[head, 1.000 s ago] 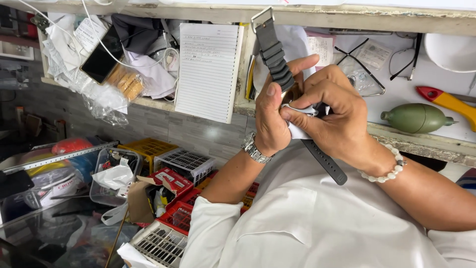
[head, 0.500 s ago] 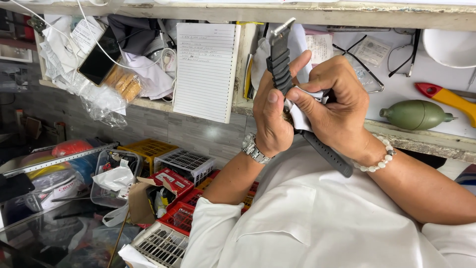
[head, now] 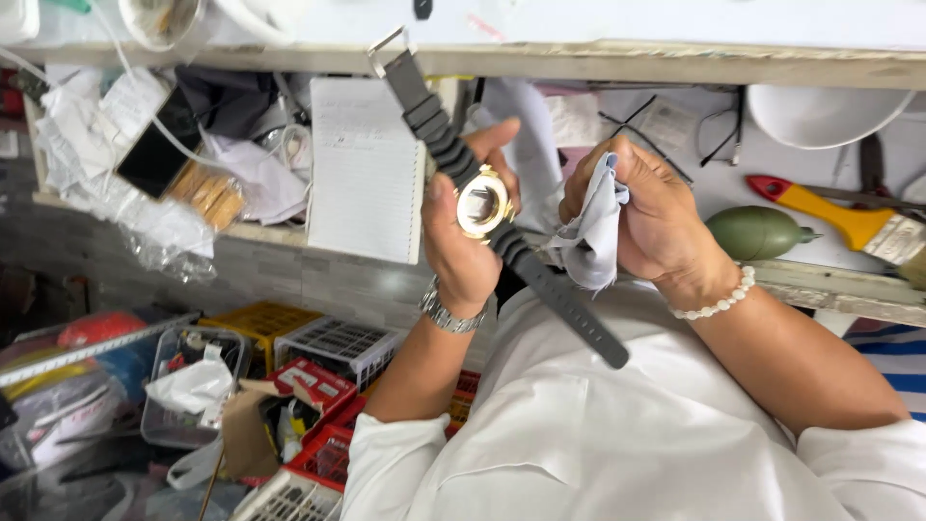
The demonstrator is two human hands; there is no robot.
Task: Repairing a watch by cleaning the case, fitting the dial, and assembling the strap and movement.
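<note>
**Hands part, watch face now showing**

Since the earlier frame the two hands have drawn apart, and the watch's round gold case now shows between them instead of being covered. At far left, a cluttered shelf (head: 116, 207) holds crumpled plastic and a dark phone (head: 154, 145), with a lined white notepad (head: 367, 169) propped beside it. The left hand (head: 461, 227), a metal bracelet at its wrist, closes its grip around the wristwatch (head: 484, 205), held up in front of the shelf; its dark ribbed strap runs diagonally from upper left to lower right. Just right, apart from the watch, the right hand (head: 648, 214) pinches a pale cloth (head: 590, 236). Farther right lie a green rubber blower (head: 757, 232) and a yellow-handled brush (head: 849, 220).
</note>
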